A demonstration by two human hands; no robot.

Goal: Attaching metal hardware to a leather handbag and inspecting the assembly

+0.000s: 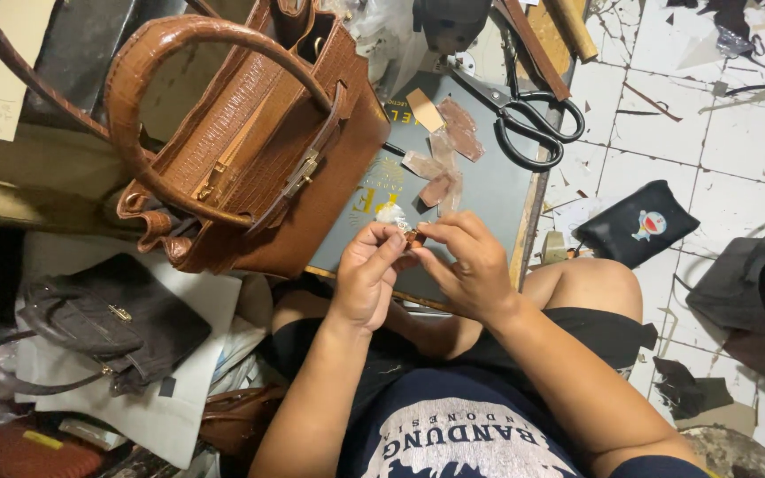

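On a cluttered bench (489, 190) above a scrap-strewn tiled floor (710, 133), the left hand (367, 274) and right hand (467, 261) pinch fingers together on a small brown leather piece (413, 237). Similar pieces (443, 150) lie unfitted beside the brown handbag (258, 150), so the work looks midway.

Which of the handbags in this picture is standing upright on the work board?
The tan crocodile-textured leather handbag stands upright on the dark work board. The dark brown leather handbag lies flat on white paper, lower left.
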